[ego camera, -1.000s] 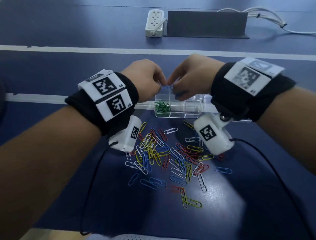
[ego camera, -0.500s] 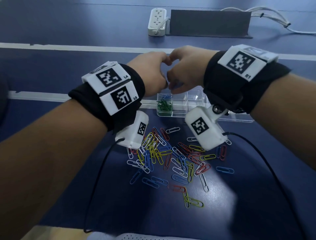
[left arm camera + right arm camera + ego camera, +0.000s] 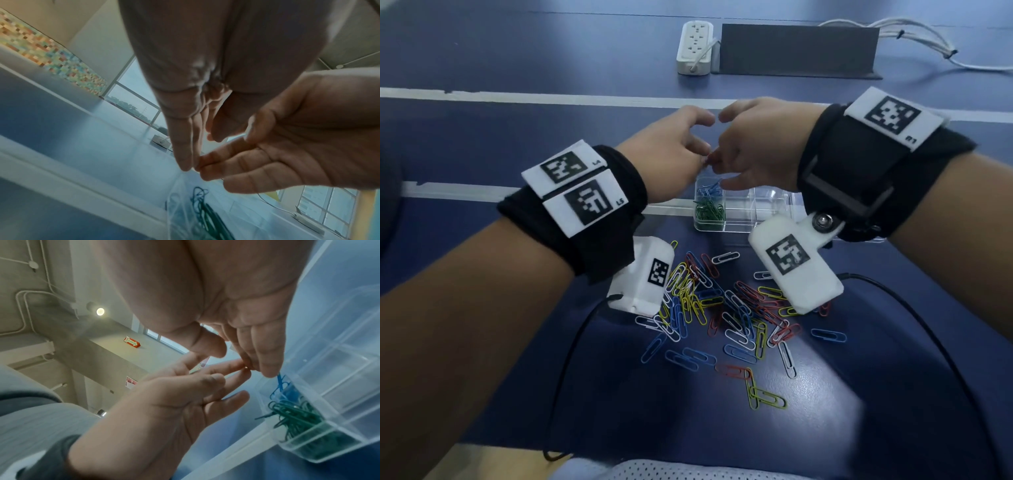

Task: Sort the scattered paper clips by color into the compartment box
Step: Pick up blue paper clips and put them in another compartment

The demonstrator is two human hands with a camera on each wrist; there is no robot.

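Note:
Both hands hover over the left end of a clear compartment box point(image 3: 753, 209). My left hand point(image 3: 702, 144) and right hand point(image 3: 724, 142) have straight, loosely spread fingers whose tips touch each other. In the right wrist view the right hand point(image 3: 242, 360) has thumb and fingers apart, and a blue clip point(image 3: 279, 378) stands up just under one fingertip. Blue clips point(image 3: 709, 191) fill the far left compartment; green clips point(image 3: 709, 212) fill the near left one. A mixed pile of clips point(image 3: 726, 308) lies on the blue table in front of the box.
A white power strip point(image 3: 695, 46) and a dark flat stand point(image 3: 798, 49) sit at the back, with white cables point(image 3: 928, 44) to the right. Black wrist-camera cords point(image 3: 914, 315) trail over the table near the pile. The box's other compartments look empty.
Both hands were curled together low over the box's left end. They have lifted slightly and their fingers have straightened out and spread.

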